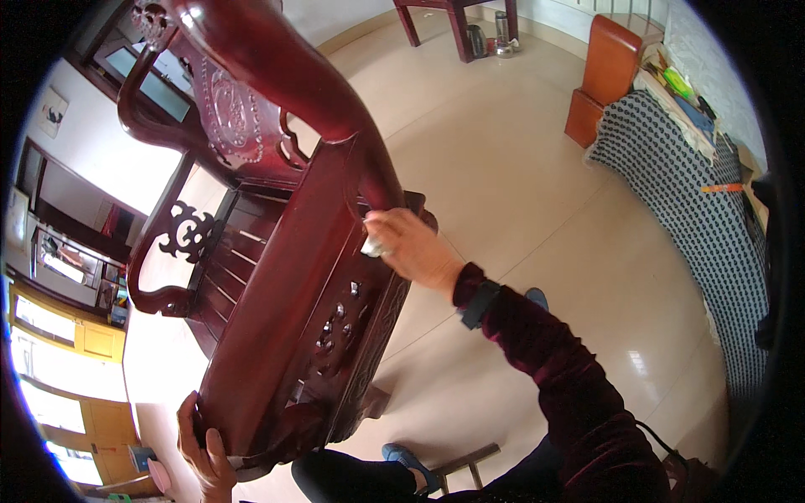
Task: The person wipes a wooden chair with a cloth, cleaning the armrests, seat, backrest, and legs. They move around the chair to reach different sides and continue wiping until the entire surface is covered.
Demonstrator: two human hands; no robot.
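Note:
A carved, dark red wooden armchair [270, 283] with a glossy finish stands tilted in the view before me. My right hand [412, 248] presses a white cloth or tissue [372, 246] against the chair's side, near the lower end of the thick curved armrest [371, 151]. Down at the lower left, my left hand [206, 449] grips the near corner of the broad red panel, fingers on one side and thumb on the other. The carved backrest [229, 113] and the slatted seat [242, 251] show beyond the panel.
A patterned cloth cover [679, 220] drapes over furniture at the right, with assorted items on top beside an orange-brown wooden armrest [607, 75]. A dark red table [459, 25] stands at the back, bottles near its leg. A low stool frame [468, 465] is by my feet.

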